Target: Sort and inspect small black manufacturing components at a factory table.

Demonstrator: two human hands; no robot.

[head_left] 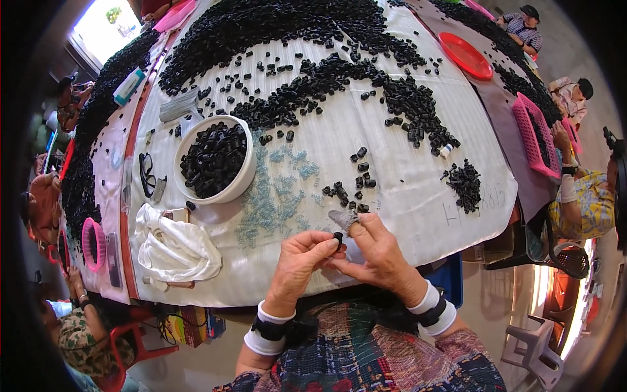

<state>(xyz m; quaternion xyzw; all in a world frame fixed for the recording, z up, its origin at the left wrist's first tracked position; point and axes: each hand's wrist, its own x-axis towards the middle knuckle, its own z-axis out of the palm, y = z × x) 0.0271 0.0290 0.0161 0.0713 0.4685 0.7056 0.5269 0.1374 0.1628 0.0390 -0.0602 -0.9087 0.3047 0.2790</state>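
My left hand (pixel 304 261) pinches a small black plastic piece (pixel 337 238) between thumb and fingers, just above the front of the table. Close against it, my right hand (pixel 382 258) is curled, with a grey covering (pixel 343 217) on a fingertip; what its fingers hold, if anything, is hidden. Just beyond my hands lie several loose black cylindrical parts (pixel 363 167). To their left are many tiny clear bluish pieces (pixel 274 189), scattered flat. A white bowl (pixel 249 171) full of black parts (pixel 214 160) stands left of these.
Large heaps of black parts (pixel 261 26) cover the far table. A pile of thin black pieces (pixel 464 186) lies at right. White cloth (pixel 173 245), eyeglasses (pixel 147 175) and grey strips (pixel 178 106) lie left. Other people sit on both sides; a red tray (pixel 465 56) and pink basket (pixel 532 134) are right.
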